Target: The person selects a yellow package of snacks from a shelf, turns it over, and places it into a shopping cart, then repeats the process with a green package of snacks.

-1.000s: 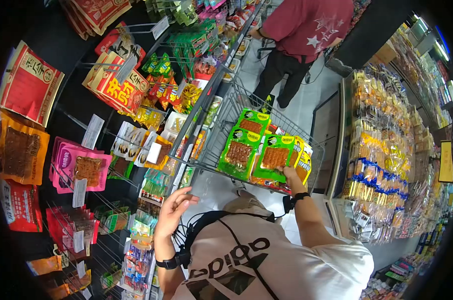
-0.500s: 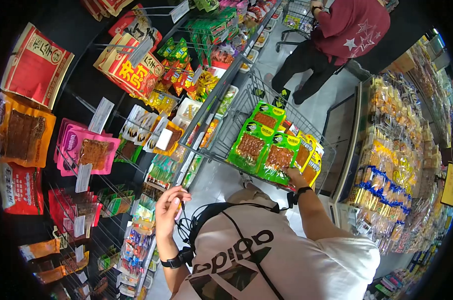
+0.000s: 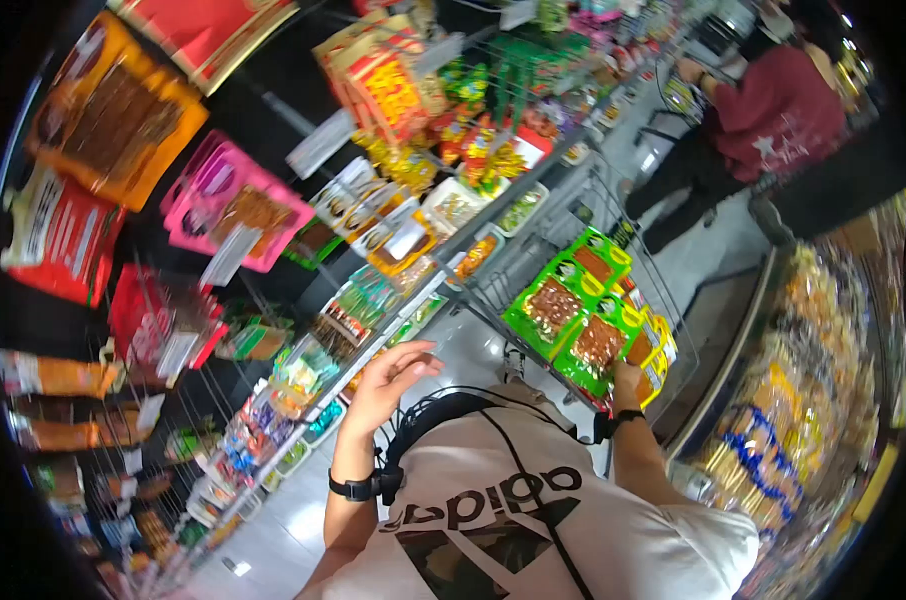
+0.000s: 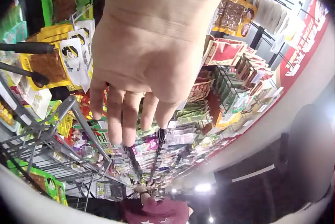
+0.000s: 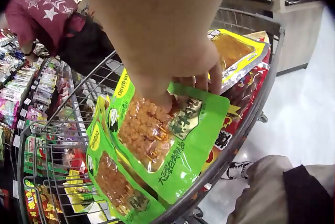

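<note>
My right hand [image 3: 627, 386] is in the wire shopping cart [image 5: 183, 211], its thumb on a green snack packet [image 5: 157, 135] and its fingers curled at the packet's edge. Brown skewered pieces show through the packet's clear window. Another green packet [image 5: 112, 179] lies beside it, and a third green packet [image 3: 595, 260] is farther forward. A yellow packet [image 5: 233, 56] and a red packet [image 5: 246, 101] sit on the other side of the hand. My left hand [image 3: 388, 385] hangs in the air near the shelves, holding nothing, its fingers loosely extended in the left wrist view.
Hanging packets, among them a pink packet [image 3: 233, 205] and an orange packet [image 3: 118, 115], fill the rack on the left. Bagged snacks [image 3: 763, 440] line a display on the right. A person in a maroon shirt [image 3: 778, 115] stands ahead in the aisle.
The head view has swung, so cart and shelves appear shifted right. The green packet under my right hand moved left against its neighbour, exposing more yellow packets. My left hand stays raised without anything.
</note>
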The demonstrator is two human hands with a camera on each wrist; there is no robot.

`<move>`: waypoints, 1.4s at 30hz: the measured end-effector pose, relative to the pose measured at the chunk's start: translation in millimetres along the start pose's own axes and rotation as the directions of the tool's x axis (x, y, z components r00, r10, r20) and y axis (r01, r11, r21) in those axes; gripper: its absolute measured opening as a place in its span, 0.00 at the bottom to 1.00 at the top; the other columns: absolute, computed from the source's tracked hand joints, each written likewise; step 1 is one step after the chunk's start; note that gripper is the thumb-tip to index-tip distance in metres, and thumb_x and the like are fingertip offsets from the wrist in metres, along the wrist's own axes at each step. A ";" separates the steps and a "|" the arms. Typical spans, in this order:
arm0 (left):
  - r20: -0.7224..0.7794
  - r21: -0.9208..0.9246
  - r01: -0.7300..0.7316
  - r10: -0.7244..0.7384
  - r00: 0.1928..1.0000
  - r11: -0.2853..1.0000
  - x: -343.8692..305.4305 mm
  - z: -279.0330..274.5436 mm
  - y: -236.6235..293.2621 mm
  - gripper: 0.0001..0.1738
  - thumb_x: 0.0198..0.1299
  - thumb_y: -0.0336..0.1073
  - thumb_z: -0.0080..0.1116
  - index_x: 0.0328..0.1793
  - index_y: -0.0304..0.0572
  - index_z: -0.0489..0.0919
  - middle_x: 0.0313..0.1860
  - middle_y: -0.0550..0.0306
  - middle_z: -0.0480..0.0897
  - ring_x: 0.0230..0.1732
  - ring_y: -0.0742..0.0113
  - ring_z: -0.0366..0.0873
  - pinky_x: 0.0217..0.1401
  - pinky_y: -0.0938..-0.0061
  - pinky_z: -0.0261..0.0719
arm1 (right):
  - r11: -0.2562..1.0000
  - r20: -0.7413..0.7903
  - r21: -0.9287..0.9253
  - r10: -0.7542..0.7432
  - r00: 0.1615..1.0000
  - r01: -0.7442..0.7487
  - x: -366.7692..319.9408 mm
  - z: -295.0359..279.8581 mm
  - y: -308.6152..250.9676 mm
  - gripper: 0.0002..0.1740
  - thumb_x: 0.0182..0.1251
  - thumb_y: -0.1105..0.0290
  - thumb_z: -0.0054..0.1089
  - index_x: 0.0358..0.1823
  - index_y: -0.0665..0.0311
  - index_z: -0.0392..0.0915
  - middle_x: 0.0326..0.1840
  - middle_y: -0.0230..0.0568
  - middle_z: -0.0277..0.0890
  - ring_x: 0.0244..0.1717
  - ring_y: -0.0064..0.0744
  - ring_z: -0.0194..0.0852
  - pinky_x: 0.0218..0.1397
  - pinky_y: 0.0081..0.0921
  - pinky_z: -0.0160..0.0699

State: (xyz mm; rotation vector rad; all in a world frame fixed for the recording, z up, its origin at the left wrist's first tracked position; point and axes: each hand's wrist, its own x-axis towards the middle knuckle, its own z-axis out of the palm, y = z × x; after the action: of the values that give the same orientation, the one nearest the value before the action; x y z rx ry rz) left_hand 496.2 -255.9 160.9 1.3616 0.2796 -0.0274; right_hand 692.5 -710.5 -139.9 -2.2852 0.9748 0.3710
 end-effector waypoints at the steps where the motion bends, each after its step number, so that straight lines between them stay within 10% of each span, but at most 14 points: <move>1: -0.014 -0.009 -0.007 0.007 1.000 1.000 -3.4 -1.3 0.5 0.18 0.73 0.29 0.54 0.67 0.31 0.74 0.52 0.47 0.85 0.53 0.62 0.82 0.62 0.69 0.76 | 0.998 -0.019 0.061 -0.029 0.999 0.030 12.9 2.8 10.2 0.25 0.56 0.56 0.68 0.46 0.70 0.86 0.44 0.58 0.86 0.49 0.51 0.87 0.49 0.41 0.82; 12: -0.194 -0.009 -0.018 0.016 0.981 1.000 -49.4 -19.1 -5.9 0.18 0.73 0.31 0.54 0.66 0.32 0.75 0.51 0.48 0.86 0.56 0.63 0.82 0.63 0.69 0.75 | 0.928 -0.036 0.155 -0.337 0.941 0.339 52.7 63.8 -57.2 0.25 0.57 0.64 0.59 0.56 0.69 0.83 0.49 0.59 0.85 0.51 0.53 0.85 0.57 0.41 0.80; 29: -0.388 -0.066 -0.099 0.066 0.919 0.993 -47.6 0.0 -18.1 0.19 0.74 0.31 0.53 0.67 0.31 0.74 0.51 0.45 0.85 0.54 0.60 0.83 0.64 0.66 0.76 | 0.704 0.325 0.127 -0.695 0.641 0.699 39.7 128.3 -171.4 0.12 0.58 0.69 0.58 0.37 0.61 0.90 0.35 0.57 0.86 0.42 0.55 0.86 0.49 0.41 0.82; 32: -0.412 -0.074 -0.125 0.084 0.907 0.989 -33.5 10.2 -18.0 0.19 0.73 0.31 0.54 0.67 0.31 0.74 0.51 0.45 0.85 0.54 0.59 0.83 0.64 0.66 0.77 | 0.666 0.290 -0.097 -0.692 0.661 0.740 37.7 112.4 -184.1 0.11 0.57 0.71 0.58 0.36 0.61 0.90 0.31 0.54 0.86 0.35 0.49 0.87 0.42 0.38 0.83; 36: -0.415 -0.106 -0.141 0.085 0.906 0.984 -11.7 26.8 -28.5 0.19 0.73 0.31 0.54 0.66 0.30 0.74 0.51 0.45 0.85 0.53 0.60 0.83 0.62 0.67 0.77 | 0.863 0.630 0.270 -0.493 0.600 0.426 108.8 123.9 -158.5 0.08 0.56 0.77 0.58 0.30 0.69 0.87 0.28 0.42 0.86 0.28 0.36 0.86 0.32 0.29 0.81; 42: -0.439 -0.110 -0.104 0.045 0.897 0.989 4.2 54.0 -37.7 0.18 0.73 0.30 0.54 0.66 0.31 0.75 0.50 0.46 0.85 0.53 0.62 0.82 0.62 0.67 0.77 | 0.895 0.669 0.275 -0.440 0.599 0.350 111.1 102.5 -164.5 0.06 0.63 0.79 0.59 0.38 0.70 0.84 0.31 0.39 0.84 0.24 0.29 0.81 0.24 0.24 0.72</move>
State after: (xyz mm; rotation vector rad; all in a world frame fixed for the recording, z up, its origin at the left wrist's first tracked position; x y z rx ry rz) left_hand 503.3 -315.5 133.5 1.2350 0.5961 0.3609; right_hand 886.7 -618.1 -200.0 -1.8885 0.0613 0.8995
